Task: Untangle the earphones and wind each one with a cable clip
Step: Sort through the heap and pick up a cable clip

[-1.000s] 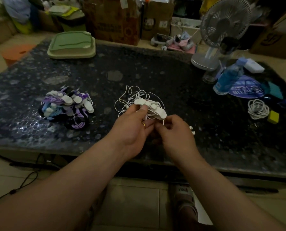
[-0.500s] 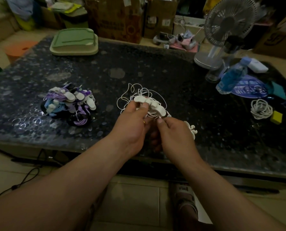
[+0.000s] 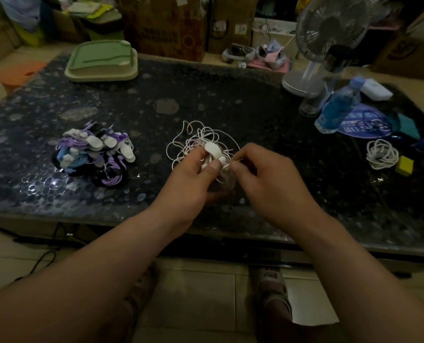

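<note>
— What's around the work?

— A dark speckled table (image 3: 206, 100). On its far left is one green tray (image 3: 102, 60). At the far right are one desk fan (image 3: 329, 38) and one blue bottle (image 3: 337, 107). Nearer on the right, one coiled white cable (image 3: 381, 153) lies just beside a yellow block (image 3: 405, 165). On the left, well apart from the hands, is one pile of clipped earphones (image 3: 94, 154) in purple, blue and white.

— And the tangle?

— One bunch of white earphones (image 3: 201, 137) sits mid-table, its loops spilling away from the person. Both hands cover its near side.

— The grip?

— The left hand (image 3: 193, 179) pinches a white cable clip (image 3: 212, 149) between thumb and fingers. The right hand (image 3: 267, 179) has its fingers curled in, pinching cord just beside the clip, as far as the blur lets me tell.

— Which way does the clip lie?

— Its long axis slants from far-left to near-right, with the broad end farther away.
</note>
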The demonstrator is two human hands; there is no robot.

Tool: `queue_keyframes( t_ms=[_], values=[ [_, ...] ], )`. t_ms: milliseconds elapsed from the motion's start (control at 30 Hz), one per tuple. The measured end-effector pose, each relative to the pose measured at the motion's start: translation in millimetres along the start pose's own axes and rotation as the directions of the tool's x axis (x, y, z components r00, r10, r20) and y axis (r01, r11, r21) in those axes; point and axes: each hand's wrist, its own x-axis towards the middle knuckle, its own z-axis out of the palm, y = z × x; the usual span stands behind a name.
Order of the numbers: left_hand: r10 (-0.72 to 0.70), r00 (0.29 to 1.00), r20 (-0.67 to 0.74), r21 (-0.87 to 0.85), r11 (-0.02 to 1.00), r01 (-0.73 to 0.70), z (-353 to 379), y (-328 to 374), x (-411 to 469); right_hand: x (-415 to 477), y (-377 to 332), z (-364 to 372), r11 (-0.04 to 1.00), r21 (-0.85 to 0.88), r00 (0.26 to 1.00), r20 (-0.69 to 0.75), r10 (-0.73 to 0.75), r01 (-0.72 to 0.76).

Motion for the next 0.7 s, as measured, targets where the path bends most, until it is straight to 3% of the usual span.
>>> queue_keyframes(
  t_ms=[167, 333, 567, 700],
  values=[
    [-0.053, 0.991, 0.12, -0.122, 0.99, 0.068, 2.8, 6.0, -3.1, 2.9, 1.6, -9.4, 0.904, 0.383, 0.981, 0.032, 0.191, -0.188],
    [-0.064, 0.982, 0.178, -0.2, 0.975, 0.1, 4.3, 13.0, -4.5, 2.8, -0.8, -13.1, 0.761, 0.578, 0.952, 0.113, 0.284, -0.296],
    [-0.062, 0.98, 0.191, -0.197, 0.975, 0.101, 2.5, 12.4, -4.0, 1.5, -2.3, -10.1, 0.818, 0.51, 0.96, 0.076, 0.268, -0.268],
    [-0.048, 0.989, 0.143, -0.183, 0.98, 0.074, 3.2, 11.4, -4.1, 0.2, -4.3, -9.2, 0.78, 0.557, 0.955, 0.101, 0.279, -0.287]
  ],
)
